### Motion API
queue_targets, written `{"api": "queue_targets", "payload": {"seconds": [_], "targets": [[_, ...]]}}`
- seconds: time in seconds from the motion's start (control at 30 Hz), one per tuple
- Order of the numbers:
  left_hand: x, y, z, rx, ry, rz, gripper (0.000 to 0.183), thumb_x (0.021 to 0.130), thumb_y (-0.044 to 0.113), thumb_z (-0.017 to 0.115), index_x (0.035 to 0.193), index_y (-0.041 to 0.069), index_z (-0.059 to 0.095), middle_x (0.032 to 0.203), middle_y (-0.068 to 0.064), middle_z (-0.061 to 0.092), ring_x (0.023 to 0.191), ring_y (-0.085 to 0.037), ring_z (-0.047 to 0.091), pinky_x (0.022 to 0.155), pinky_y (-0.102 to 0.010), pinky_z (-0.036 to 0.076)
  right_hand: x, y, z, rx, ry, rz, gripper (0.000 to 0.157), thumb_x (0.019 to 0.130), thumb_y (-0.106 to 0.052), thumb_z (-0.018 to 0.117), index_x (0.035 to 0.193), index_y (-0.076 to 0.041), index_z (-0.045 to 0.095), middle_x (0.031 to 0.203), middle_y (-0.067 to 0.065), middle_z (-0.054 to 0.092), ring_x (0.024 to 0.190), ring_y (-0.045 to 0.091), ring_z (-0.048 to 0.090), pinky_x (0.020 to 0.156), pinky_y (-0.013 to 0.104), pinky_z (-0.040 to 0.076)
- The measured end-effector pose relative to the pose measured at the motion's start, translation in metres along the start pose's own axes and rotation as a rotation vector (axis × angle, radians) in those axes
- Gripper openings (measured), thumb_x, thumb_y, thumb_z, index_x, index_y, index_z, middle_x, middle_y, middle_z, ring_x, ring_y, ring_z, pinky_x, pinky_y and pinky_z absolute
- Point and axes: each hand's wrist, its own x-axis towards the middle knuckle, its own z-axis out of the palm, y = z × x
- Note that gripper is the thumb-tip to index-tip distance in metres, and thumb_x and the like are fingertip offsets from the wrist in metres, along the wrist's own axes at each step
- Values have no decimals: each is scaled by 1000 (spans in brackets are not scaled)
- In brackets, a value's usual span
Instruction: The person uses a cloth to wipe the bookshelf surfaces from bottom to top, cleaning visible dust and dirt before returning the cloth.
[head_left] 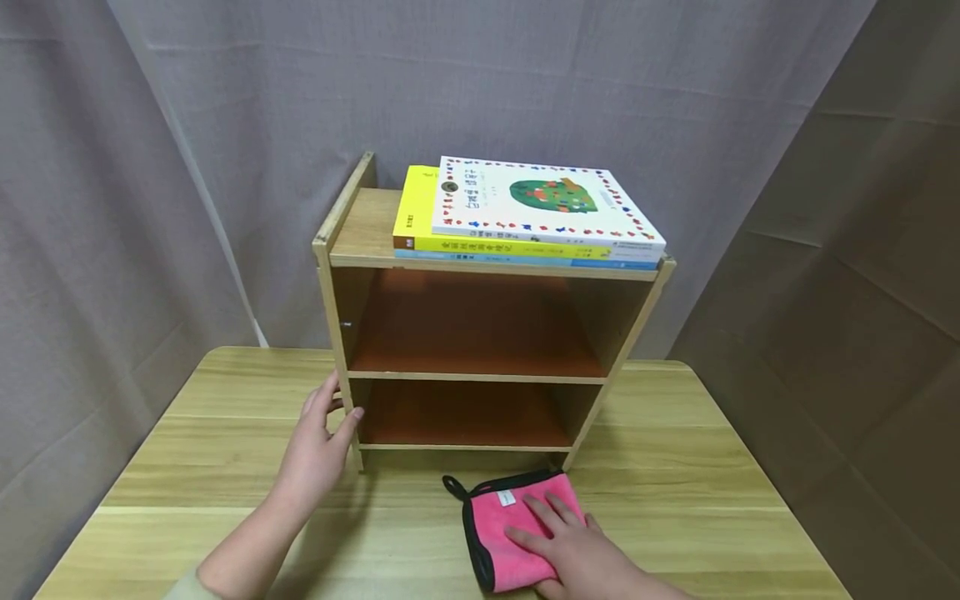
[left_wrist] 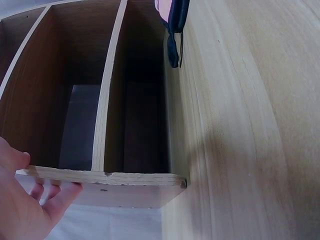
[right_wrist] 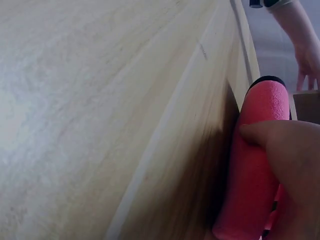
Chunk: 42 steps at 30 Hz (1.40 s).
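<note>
Left hand (head_left: 318,454) clamps the left side panel of a small, pale-edged wooden bookshelf (head_left: 472,377), its thumb on the front edge and its fingers reaching round the panel's outer face. Right hand (head_left: 588,558) lies with its fingers straight and spread apart on a folded pink cloth with black edging (head_left: 498,546), the thumb against the cloth's near edge.

Grey fabric hangings (head_left: 262,108) drape behind the desk, and a darker brownish one (head_left: 847,333) covers the right side. Pale yellow wooden desk (head_left: 675,500), with plank-like stripes and rounded far corners, carries the bookshelf and the cloth. The bookshelf stands upright near the middle, its open front towards the person; two compartments, reddish-brown inside, sit one over the other under the top board, and the side panels rise a little above that board at the left.

Three books lie flat in a stack on the top board, with bare wood to their left: a thin blue book (head_left: 510,260) at the bottom, a yellow book (head_left: 416,200) in the middle, and a white book with a green oval picture and a dotted coloured border (head_left: 487,204) uppermost. The cloth lies on the desk in front of the bookshelf, towards its right side. A black loop (head_left: 453,487) sticks out from the cloth's far left corner, and a small white label (head_left: 506,497) sits nearby on the pink face.
</note>
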Motion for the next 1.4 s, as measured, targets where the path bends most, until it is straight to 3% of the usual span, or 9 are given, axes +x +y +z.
{"api": "queue_targets", "payload": {"seconds": [0.13,0.33,0.5,0.73,0.87,1.1,1.4], "targets": [[0,0,0,4,4,8,65,103,22,56,159,20,23,152,-12,35,133,-33,42,95,-52,49,0,0,3,44,11,6,60,85,-30,70,143,-36,54,155,15,35,138,47,33,87,71,44],[0,0,0,1,3,13,64,103,22,55,159,21,23,151,-12,35,133,-34,42,94,-52,50,0,6,11,-61,174,-119,60,78,-19,75,136,-31,62,150,14,44,128,47,46,92,57,49],[-1,1,-1,-4,0,-1,63,103,21,55,158,25,25,150,-12,36,133,-34,42,93,-52,51,1,8,14,-99,254,-186,64,72,-10,79,131,-30,66,144,12,51,122,43,52,90,55,51],[-1,2,-2,-13,-1,-3,63,104,23,54,158,27,24,152,-11,34,134,-34,41,94,-54,50,8,7,11,-85,325,-231,61,71,3,71,123,-29,72,135,7,59,115,32,56,91,51,52],[0,1,-1,-9,-5,6,63,103,24,55,158,26,24,152,-12,34,134,-34,41,94,-53,49,9,10,11,-72,348,-252,59,70,6,70,118,-28,74,131,4,62,113,28,57,91,47,52],[1,-1,-1,-12,-7,20,62,103,24,55,158,27,25,151,-11,35,133,-34,41,94,-53,50,10,15,10,-80,367,-304,47,78,3,71,115,-26,76,127,1,64,112,25,58,91,41,53],[0,-1,-1,-16,-8,21,63,104,25,54,159,27,23,151,-9,35,133,-32,42,90,-47,51,10,16,3,-161,367,-363,43,79,-3,75,117,-25,75,128,2,64,116,27,59,92,46,53]]}}
